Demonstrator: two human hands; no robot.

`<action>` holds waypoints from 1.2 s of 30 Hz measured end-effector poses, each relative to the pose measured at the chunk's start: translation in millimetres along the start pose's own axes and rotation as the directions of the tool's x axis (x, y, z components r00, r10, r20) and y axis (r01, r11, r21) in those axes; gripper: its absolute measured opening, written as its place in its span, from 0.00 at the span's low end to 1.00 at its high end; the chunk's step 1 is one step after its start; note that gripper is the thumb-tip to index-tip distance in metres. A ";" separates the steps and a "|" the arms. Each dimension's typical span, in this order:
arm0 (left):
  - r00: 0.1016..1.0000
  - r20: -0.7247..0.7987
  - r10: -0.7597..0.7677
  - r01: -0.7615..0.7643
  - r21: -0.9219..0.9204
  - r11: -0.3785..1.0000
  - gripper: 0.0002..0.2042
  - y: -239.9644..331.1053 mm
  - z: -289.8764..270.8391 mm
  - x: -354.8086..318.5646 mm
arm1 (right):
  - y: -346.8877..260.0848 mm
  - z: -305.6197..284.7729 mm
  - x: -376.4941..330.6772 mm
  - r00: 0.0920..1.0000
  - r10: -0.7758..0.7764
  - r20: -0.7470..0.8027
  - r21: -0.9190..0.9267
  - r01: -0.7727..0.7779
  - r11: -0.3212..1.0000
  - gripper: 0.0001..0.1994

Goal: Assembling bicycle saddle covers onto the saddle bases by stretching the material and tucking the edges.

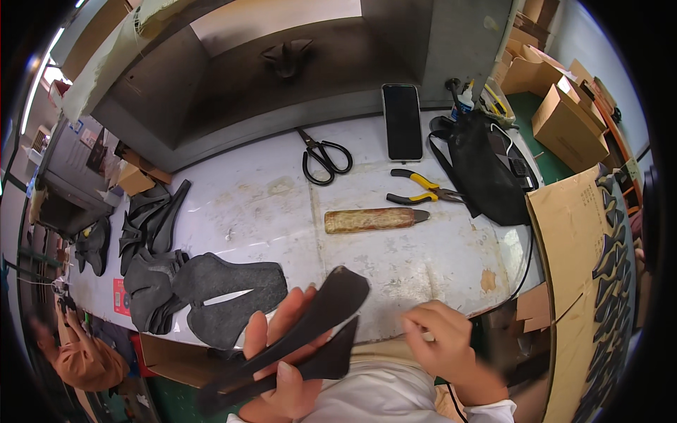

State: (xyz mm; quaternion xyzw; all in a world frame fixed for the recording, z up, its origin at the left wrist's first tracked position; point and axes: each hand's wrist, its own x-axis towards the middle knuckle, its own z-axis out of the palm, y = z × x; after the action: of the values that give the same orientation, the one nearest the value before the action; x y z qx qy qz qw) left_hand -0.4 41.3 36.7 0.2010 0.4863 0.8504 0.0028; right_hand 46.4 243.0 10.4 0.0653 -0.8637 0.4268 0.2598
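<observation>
My left hand (pixel 288 392) grips a black, V-shaped shoe part (pixel 314 310) with two long tapering arms, held over the table's front edge. Fingers lie behind the piece, the thumb in front. To its right, my right hand (pixel 444 338) is apart from the part, its fingers curled in with nothing showing in them. Beside my left hand lie grey-black flat cut pieces (pixel 264 275) with a narrow slit between their halves, next to a stack of similar pieces (pixel 151 285). Farther back sits a knife (pixel 374 221) with a worn, wrapped handle and a short blade.
On the white table (pixel 261 183) lie black-handled scissors (pixel 324 158), yellow-and-black pliers (pixel 423 187), a phone (pixel 403 123) and a black bag (pixel 486 166). Folded black parts (pixel 151 222) sit left. A grey hood (pixel 282 92) stands behind. Cardboard (pixel 568 240) borders the right. Another person (pixel 92 359) is far left.
</observation>
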 end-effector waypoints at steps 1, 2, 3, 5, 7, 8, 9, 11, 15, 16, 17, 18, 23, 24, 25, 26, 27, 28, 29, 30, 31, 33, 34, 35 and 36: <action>0.999 0.009 0.043 -0.044 0.209 0.977 0.33 0.4 -1.7 2.5 | 0.6 -10.7 -6.8 0.994 0.111 0.008 0.038 -0.112 0.993 0.04; 0.985 0.070 0.159 -0.172 0.298 0.939 0.34 -5.1 1.1 4.2 | 4.7 -21.0 -17.0 0.975 0.221 0.022 0.075 -0.222 0.972 0.03; 0.961 0.273 0.041 -0.195 0.568 0.799 0.33 -2.2 -16.8 8.1 | 15.4 -34.6 -36.4 0.961 0.276 0.015 0.121 -0.275 0.954 0.01; 0.875 0.475 -0.091 -0.386 0.800 0.459 0.35 -8.0 1.8 25.0 | 24.3 -62.2 -73.2 0.879 0.473 -0.053 0.222 -0.452 0.864 0.03; 0.845 0.432 -0.316 -0.339 0.889 0.307 0.41 -40.4 13.5 24.7 | 28.7 -88.4 -98.4 0.693 0.716 -0.088 0.446 -0.615 0.650 0.06; 0.842 0.410 -0.351 -0.311 0.900 0.306 0.43 -47.8 17.6 25.2 | 38.4 -104.4 -116.0 0.651 0.757 -0.055 0.508 -0.635 0.582 0.06; 0.832 0.395 -0.388 -0.287 0.907 0.309 0.45 -54.1 19.8 25.8 | 49.3 -118.1 -136.4 0.601 0.798 -0.026 0.565 -0.650 0.508 0.06; 0.827 0.409 -0.386 -0.301 0.902 0.311 0.44 -50.9 23.8 28.1 | 79.0 -133.8 -183.6 0.481 0.876 0.030 0.664 -0.665 0.342 0.07; 0.730 0.552 -0.403 -0.416 0.827 0.378 0.34 -46.3 6.5 31.4 | 119.9 -129.0 -302.1 0.755 0.655 -0.014 -0.989 -0.106 0.101 0.26; 0.721 0.561 -0.407 -0.418 0.820 0.390 0.34 -46.0 -0.1 33.8 | 121.4 -129.1 -305.5 0.745 0.665 -0.042 -0.937 -0.261 0.233 0.21; 0.709 0.561 -0.427 -0.436 0.825 0.358 0.29 -45.6 -5.6 35.8 | 119.9 -132.0 -305.7 0.736 0.675 -0.050 -0.938 -0.266 0.220 0.21; 0.699 0.559 -0.447 -0.455 0.829 0.326 0.24 -46.2 -9.5 36.9 | 119.5 -134.0 -304.4 0.576 0.795 -0.190 -0.710 -0.640 0.295 0.17; 0.756 0.548 -0.358 -0.500 0.836 0.224 0.19 -54.6 -32.9 26.9 | 89.2 -115.6 -187.6 0.717 0.497 -0.489 -0.411 -0.692 0.594 0.05; 0.776 0.524 -0.351 -0.481 0.852 0.209 0.18 -53.4 -31.0 22.7 | 83.6 -111.9 -169.6 0.720 0.496 -0.485 -0.405 -0.688 0.602 0.05; 0.799 0.495 -0.340 -0.458 0.869 0.189 0.18 -52.5 -30.2 19.4 | 78.7 -106.1 -150.5 0.741 0.462 -0.487 -0.347 -0.650 0.676 0.04; 0.796 0.521 -0.307 -0.492 0.853 0.174 0.19 -54.4 -32.4 16.0 | 73.9 -99.2 -132.9 0.762 0.426 -0.488 -0.286 -0.601 0.746 0.03; 0.808 0.506 -0.300 -0.484 0.862 0.150 0.19 -57.1 -32.1 14.9 | 69.4 -91.9 -117.7 0.773 0.421 -0.474 -0.276 -0.585 0.763 0.03; 0.828 0.491 -0.271 -0.464 0.871 0.159 0.19 -58.6 -29.9 14.8 | 62.7 -85.9 -102.9 0.859 0.324 -0.397 -0.290 -0.452 0.843 0.03; 0.845 0.477 -0.241 -0.448 0.878 0.168 0.20 -59.3 -27.2 15.3 | 56.2 -79.4 -89.8 0.922 0.212 -0.323 -0.290 -0.310 0.906 0.03; 0.838 0.494 -0.231 -0.459 0.868 0.191 0.21 -57.3 -26.0 18.6 | 48.9 -72.0 -73.7 0.966 0.108 -0.234 -0.331 -0.183 0.926 0.04; 0.848 0.480 -0.223 -0.452 0.877 0.165 0.21 -50.8 -30.9 19.9 | 42.2 -62.6 -55.3 0.989 -0.007 -0.150 -0.318 -0.042 0.947 0.05; 0.877 0.453 -0.161 -0.400 0.874 0.275 0.19 -38.4 -42.7 21.7 | 29.6 -39.8 -25.3 0.988 -0.155 -0.015 -0.162 0.150 0.975 0.05; 0.900 0.428 -0.078 -0.409 0.894 0.184 0.16 -35.6 -58.4 20.6 | 25.3 -29.2 -16.8 0.985 -0.173 -0.012 -0.143 0.169 0.975 0.05; 0.925 0.379 -0.041 -0.375 0.923 0.086 0.13 -26.9 -72.4 23.0 | 21.0 -19.4 -9.8 0.967 -0.250 0.042 -0.076 0.253 0.965 0.06; 0.951 0.306 -0.039 -0.307 0.952 0.000 0.12 -18.0 -82.9 28.3 | 16.1 -9.9 -2.6 0.940 -0.328 0.095 -0.008 0.330 0.944 0.06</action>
State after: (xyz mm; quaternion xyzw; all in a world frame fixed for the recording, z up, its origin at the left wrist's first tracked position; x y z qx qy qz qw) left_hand -58.4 -12.0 -5.6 0.2935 0.9146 0.2269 -0.1607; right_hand 47.2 260.4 2.7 0.2253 -0.8568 0.3634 0.2881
